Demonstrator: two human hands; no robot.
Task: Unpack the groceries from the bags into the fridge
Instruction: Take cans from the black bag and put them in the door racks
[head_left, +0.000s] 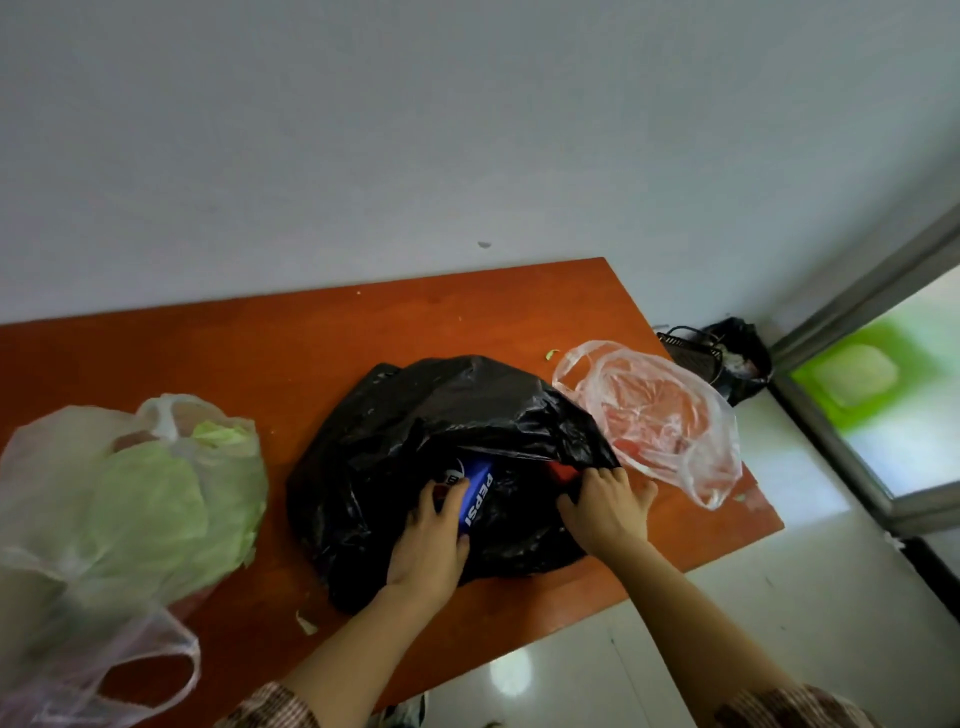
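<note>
A black plastic bag (441, 415) lies open in the middle of the orange table (291, 338). Inside its mouth sits a blue Pepsi can (478, 493). My left hand (431, 540) grips the can, fingers curled round it. My right hand (602, 504) pinches the black bag's right rim and holds the mouth open; something red (563, 473) shows just inside. At the left, a translucent white bag (104, 493) holds pale green cabbage (150, 493). A clear bag (660, 415) with red-orange contents lies to the right.
The table's near edge runs diagonally, with white tiled floor (779, 597) below it. A dark basket (691, 353) and a black bag (737, 358) stand on the floor past the table's right corner. A window frame (852, 322) is at the far right. Green scraps dot the table.
</note>
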